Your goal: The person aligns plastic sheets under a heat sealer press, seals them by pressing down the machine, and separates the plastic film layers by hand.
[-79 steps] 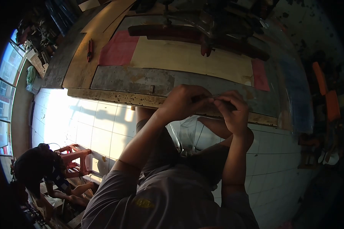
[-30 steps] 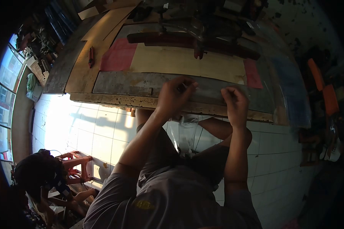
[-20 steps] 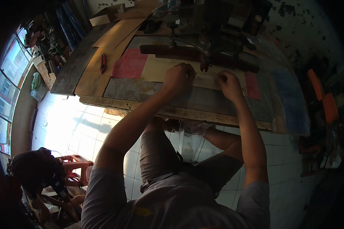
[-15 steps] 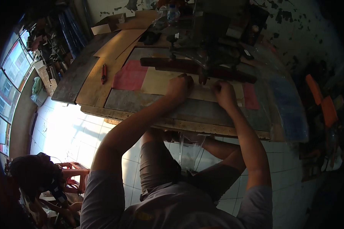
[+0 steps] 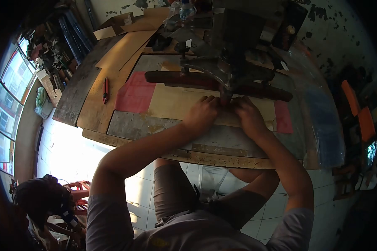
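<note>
My left hand [image 5: 203,113] and my right hand [image 5: 248,113] are close together over the cream strip [image 5: 169,101], at the dark red tip under the machine's bar [image 5: 180,78]. Fingers of both hands are bent inward; whether they hold anything small is hidden. The strip lies on a grey worn board [image 5: 142,124], with a pink piece [image 5: 135,93] at its left end and another pink piece [image 5: 283,116] at its right. The dark metal machine stands over the middle of the strip.
A red cutter [image 5: 105,90] lies on brown cardboard at the left. Clear plastic sheets [image 5: 322,125] hang over the table's right side. A bottle [image 5: 187,10] stands at the back. Another person [image 5: 42,196] is at the lower left near a red stool [image 5: 81,198]. A clear bag hangs below the table edge.
Both hands have moved from the table's front edge forward to the machine's red tip and closer together than a second ago. The view has shifted, showing more of the table's back.
</note>
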